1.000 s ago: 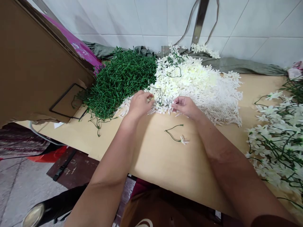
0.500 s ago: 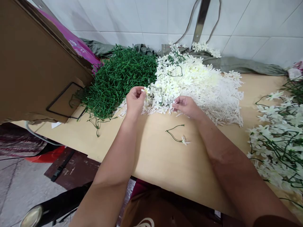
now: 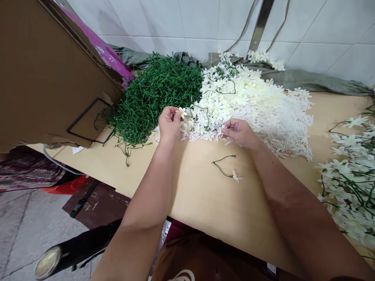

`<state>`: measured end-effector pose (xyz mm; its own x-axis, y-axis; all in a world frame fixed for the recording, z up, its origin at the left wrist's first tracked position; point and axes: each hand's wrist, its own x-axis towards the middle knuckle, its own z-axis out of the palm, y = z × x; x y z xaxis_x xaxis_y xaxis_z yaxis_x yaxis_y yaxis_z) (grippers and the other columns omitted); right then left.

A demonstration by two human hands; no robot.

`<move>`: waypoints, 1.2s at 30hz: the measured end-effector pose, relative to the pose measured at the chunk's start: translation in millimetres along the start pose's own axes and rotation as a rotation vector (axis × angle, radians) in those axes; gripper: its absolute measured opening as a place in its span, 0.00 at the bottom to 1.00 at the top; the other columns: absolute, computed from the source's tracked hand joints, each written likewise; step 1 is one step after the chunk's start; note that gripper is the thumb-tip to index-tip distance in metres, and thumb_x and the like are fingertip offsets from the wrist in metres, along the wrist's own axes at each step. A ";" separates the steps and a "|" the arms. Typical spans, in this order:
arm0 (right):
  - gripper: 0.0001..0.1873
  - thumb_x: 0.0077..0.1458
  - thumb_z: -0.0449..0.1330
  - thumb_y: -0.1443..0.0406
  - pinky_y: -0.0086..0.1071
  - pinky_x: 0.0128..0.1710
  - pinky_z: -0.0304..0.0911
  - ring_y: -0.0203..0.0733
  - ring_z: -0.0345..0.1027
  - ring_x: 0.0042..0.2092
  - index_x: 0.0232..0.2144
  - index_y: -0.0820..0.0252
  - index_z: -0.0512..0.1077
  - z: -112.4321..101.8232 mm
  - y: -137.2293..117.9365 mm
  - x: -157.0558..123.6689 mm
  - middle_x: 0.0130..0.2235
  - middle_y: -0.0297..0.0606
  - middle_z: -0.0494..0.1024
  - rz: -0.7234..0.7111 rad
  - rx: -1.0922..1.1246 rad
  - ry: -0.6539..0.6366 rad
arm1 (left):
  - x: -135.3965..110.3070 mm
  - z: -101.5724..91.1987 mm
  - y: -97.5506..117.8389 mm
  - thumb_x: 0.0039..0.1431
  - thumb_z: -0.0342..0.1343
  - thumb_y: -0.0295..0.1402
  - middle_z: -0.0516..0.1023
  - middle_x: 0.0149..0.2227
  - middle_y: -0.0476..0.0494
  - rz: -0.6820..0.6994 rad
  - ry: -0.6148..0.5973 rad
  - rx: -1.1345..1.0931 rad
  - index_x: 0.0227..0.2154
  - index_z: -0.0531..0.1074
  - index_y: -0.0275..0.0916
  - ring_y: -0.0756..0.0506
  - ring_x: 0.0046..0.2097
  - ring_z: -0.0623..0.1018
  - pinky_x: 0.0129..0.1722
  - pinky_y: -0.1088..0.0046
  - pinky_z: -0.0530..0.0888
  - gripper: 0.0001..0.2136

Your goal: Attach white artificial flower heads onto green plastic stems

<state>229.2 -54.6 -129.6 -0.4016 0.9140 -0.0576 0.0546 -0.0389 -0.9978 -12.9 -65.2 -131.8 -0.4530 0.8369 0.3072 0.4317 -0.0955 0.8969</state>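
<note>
My left hand (image 3: 169, 124) is closed in a pinch on a small white flower head (image 3: 182, 112), held just above the near edge of the pile of white flower heads (image 3: 249, 103). My right hand (image 3: 239, 132) rests at the front of the same pile with its fingers curled and pressed into the flowers; what it grips I cannot make out. A heap of green plastic stems (image 3: 152, 99) lies to the left of the white pile. Between my forearms, one green stem with a single white flower (image 3: 227, 170) lies on the tan tabletop (image 3: 205, 195).
A large brown cardboard sheet (image 3: 43, 70) leans at the left, over a magenta bag (image 3: 109, 54). Assembled stems with white flowers (image 3: 348, 171) lie at the right edge. A grey-green cloth (image 3: 307, 80) runs along the tiled wall. Below the table's left edge is the floor.
My left hand has lifted out of the pile with one white flower pinched in it. The right hand has stayed at the pile's front. The view has shifted slightly.
</note>
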 end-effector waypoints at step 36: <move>0.12 0.53 0.60 0.57 0.45 0.45 0.66 0.48 0.71 0.43 0.32 0.59 0.74 33.0 -18.2 -16.8 0.37 0.45 0.79 -0.464 -0.609 0.376 | -37.6 23.6 46.2 0.60 0.50 0.28 0.66 0.24 0.50 0.103 -0.308 0.238 0.24 0.61 0.41 0.48 0.29 0.64 0.32 0.71 0.57 0.10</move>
<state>204.8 -82.5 -111.6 -0.1808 0.8612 0.4750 0.4845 0.4982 -0.7190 42.5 -88.4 -109.5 -0.1585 0.9553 0.2494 0.6478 -0.0900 0.7565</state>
